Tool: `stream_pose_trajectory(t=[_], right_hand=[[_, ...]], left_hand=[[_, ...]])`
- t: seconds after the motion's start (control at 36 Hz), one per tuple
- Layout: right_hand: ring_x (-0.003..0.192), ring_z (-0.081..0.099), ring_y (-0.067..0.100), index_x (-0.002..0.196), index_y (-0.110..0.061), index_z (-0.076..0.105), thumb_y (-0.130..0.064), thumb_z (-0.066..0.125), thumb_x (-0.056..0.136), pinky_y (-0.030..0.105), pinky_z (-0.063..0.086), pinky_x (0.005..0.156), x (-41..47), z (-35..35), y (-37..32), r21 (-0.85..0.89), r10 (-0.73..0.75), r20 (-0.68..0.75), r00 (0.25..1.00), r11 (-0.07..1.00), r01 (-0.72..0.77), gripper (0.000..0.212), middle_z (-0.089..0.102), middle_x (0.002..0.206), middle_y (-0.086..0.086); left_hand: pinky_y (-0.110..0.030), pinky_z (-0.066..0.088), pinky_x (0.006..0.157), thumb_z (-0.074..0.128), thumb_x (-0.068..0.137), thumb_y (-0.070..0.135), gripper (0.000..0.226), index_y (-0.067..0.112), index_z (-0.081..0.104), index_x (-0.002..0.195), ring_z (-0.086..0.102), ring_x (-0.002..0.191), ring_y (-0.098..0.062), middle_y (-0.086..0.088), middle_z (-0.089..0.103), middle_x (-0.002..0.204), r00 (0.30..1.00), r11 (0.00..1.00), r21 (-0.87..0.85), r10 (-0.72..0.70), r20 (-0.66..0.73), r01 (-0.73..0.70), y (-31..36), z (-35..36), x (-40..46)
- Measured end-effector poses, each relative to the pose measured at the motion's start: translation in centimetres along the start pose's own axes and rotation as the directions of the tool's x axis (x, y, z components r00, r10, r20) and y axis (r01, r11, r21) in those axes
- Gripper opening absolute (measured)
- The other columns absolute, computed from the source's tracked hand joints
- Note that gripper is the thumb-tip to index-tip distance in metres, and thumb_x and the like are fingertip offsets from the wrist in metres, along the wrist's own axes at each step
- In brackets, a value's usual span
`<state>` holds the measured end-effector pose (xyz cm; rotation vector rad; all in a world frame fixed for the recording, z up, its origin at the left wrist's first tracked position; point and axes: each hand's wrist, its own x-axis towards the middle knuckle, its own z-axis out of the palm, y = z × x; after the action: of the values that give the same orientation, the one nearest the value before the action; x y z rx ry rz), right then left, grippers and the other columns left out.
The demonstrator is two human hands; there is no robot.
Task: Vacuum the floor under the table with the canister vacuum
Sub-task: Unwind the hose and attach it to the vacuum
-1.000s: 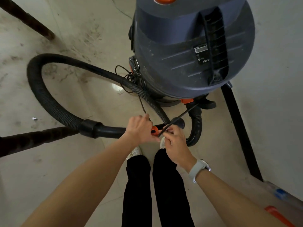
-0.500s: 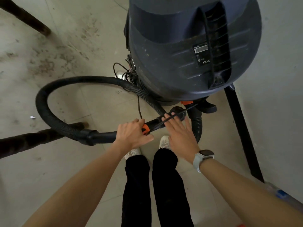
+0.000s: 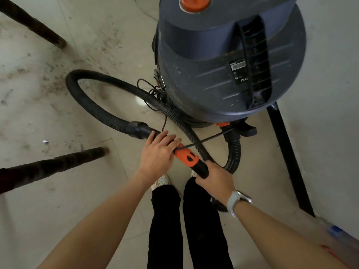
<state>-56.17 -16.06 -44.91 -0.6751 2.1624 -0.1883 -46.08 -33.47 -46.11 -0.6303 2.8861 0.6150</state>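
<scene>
A dark blue canister vacuum (image 3: 223,61) with an orange top knob stands on the tiled floor in front of me. Its black ribbed hose (image 3: 93,105) loops out to the left and comes back to a black wand handle with an orange section (image 3: 187,157). My left hand (image 3: 158,154) lies over the handle just left of the orange part, fingers fairly straight. My right hand (image 3: 215,180) grips the black end of the handle below the orange part. A thin black cord (image 3: 209,137) crosses the hose near the canister's base.
Two dark wooden table legs slant in from the left, one at the top (image 3: 33,24) and one lower (image 3: 54,166). Dirt streaks cover the floor (image 3: 48,80) between them. A white wall with a black strip (image 3: 287,156) runs along the right. My legs and shoes are below the hands.
The hose loop has drawn in toward the canister and the handle has swung round. My right hand, open half a second ago, now grips the handle's black end.
</scene>
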Motion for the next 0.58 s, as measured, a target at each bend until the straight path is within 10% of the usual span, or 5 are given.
stream_pose_trajectory(t=[0.25,0.31,0.39,0.47,0.58], right_hand=[[0.074,0.058,0.014,0.087,-0.034,0.050,-0.034,0.067,0.078,0.027,0.042,0.066,-4.1,-2.2,4.8,0.192,0.144,-0.004,0.990,0.971,-0.141,0.019,0.056,0.073,-0.013],[0.074,0.057,0.014,0.082,-0.038,0.045,-0.031,0.067,0.078,0.026,0.039,0.066,-4.5,-2.7,5.0,0.230,0.156,0.014,0.988,0.961,-0.155,0.023,0.055,0.073,-0.013],[0.073,0.056,0.014,0.074,-0.041,0.042,-0.029,0.067,0.078,0.025,0.039,0.066,-5.0,-2.8,4.8,0.264,0.168,0.040,0.985,0.949,-0.173,0.027,0.055,0.071,-0.013],[0.073,0.059,0.016,0.075,-0.038,0.045,-0.030,0.067,0.079,0.027,0.041,0.064,-5.5,-2.5,4.5,0.284,0.162,0.078,0.984,0.942,-0.178,0.024,0.059,0.073,-0.009],[0.087,0.062,0.019,0.100,-0.026,0.058,-0.035,0.068,0.081,0.032,0.049,0.078,-5.7,-2.3,5.4,0.239,0.161,0.198,0.967,0.949,-0.207,0.023,0.067,0.092,-0.002]], left_hand=[[-0.048,0.024,0.114,0.059,0.092,0.032,0.063,0.011,0.033,0.146,0.023,0.141,-0.036,-0.018,0.025,0.153,0.793,0.777,-0.176,-0.609,0.036,0.605,0.4,-0.1,0.3],[-0.045,0.025,0.115,0.059,0.090,0.045,0.083,0.007,0.016,0.150,0.022,0.142,-0.033,-0.017,0.017,0.155,0.573,0.475,-0.383,-0.795,0.198,0.792,1.3,-0.2,0.4],[-0.044,0.046,0.099,0.051,0.092,0.052,0.079,0.002,0.023,0.146,0.052,0.117,-0.029,-0.015,0.046,0.132,0.248,-0.323,-0.566,-0.661,0.709,0.759,3.4,-0.6,0.9],[-0.042,0.049,0.088,0.040,0.101,0.035,0.039,0.005,0.048,0.125,0.061,0.095,-0.028,-0.012,0.059,0.103,0.445,-0.761,-0.535,-0.361,0.820,0.368,6.2,-1.2,1.3],[-0.039,0.050,0.086,0.051,0.098,0.025,0.023,0.008,0.051,0.114,0.062,0.096,-0.026,-0.011,0.061,0.103,0.536,-0.763,-0.569,-0.356,0.765,0.306,8.1,-2.0,2.2]])
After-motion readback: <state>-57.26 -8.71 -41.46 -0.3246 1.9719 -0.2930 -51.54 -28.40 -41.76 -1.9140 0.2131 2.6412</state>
